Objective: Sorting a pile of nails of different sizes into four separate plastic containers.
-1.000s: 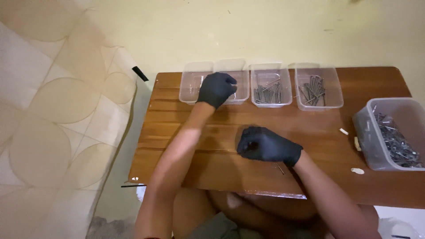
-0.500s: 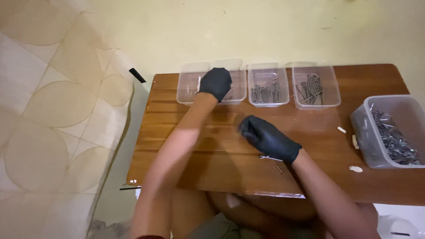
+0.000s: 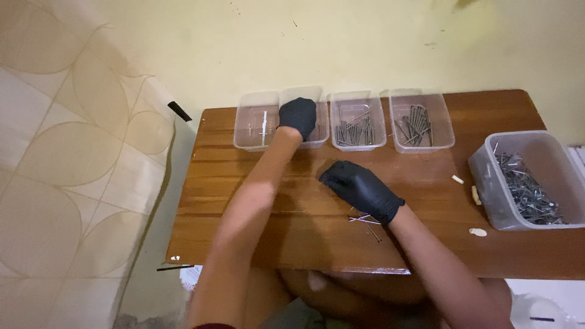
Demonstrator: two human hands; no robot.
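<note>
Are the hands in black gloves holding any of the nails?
Cannot tell. The left hand reaches into a clear tray, fingers hidden. The right hand hovers curled over loose nails on the table.

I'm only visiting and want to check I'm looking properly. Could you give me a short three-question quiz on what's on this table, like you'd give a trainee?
1. True or false: both hands wear black gloves.
2. How many small clear trays stand in the row along the far edge of the table?
3. Which container holds the biggest heap of nails? A) the leftmost small tray B) the large clear tub at the right C) a metal bowl

Key
1. True: the left hand and the right hand are both gloved.
2. Four small clear trays; the left hand reaches into the second from the left.
3. B, the large clear tub; a few loose nails lie by the right wrist.
</note>
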